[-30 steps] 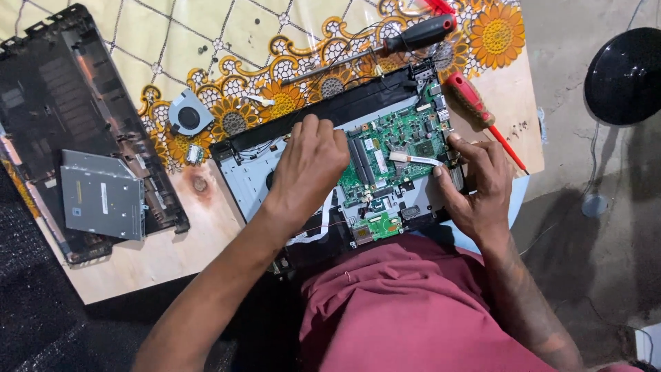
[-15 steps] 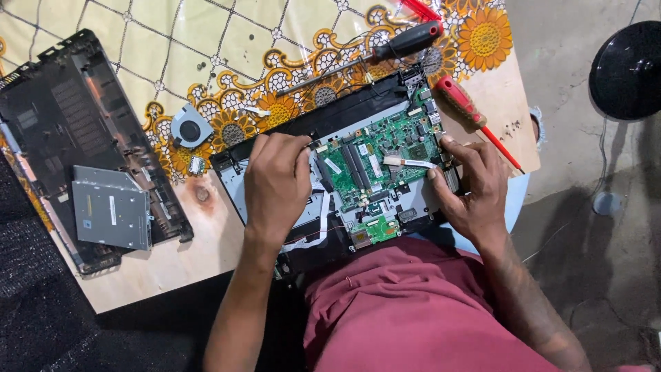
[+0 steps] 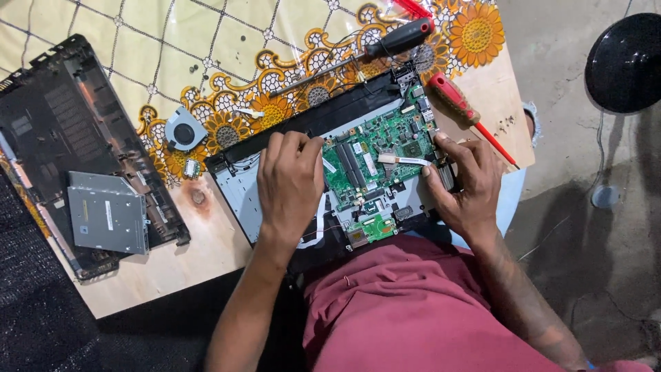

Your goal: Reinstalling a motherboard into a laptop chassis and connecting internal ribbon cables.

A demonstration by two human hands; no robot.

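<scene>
Two hands rest on an opened laptop chassis (image 3: pixel 237 189) at the near edge of the surface (image 3: pixel 172 265). The left hand (image 3: pixel 290 184) lies palm down, fingers curled over the green circuit board (image 3: pixel 385 155). The right hand (image 3: pixel 465 182) grips the chassis's right end, fingers bent, beside a red screwdriver (image 3: pixel 458 102).

Left hand (image 3: pixel 289 186) flat on opened laptop (image 3: pixel 330 176), fingers beside green circuit board (image 3: pixel 382 155). Right hand (image 3: pixel 465 182) grips the laptop's right edge. Red screwdriver (image 3: pixel 458 103) just beyond; cooling fan (image 3: pixel 184 131) and black cover (image 3: pixel 76 138) lie left.
</scene>
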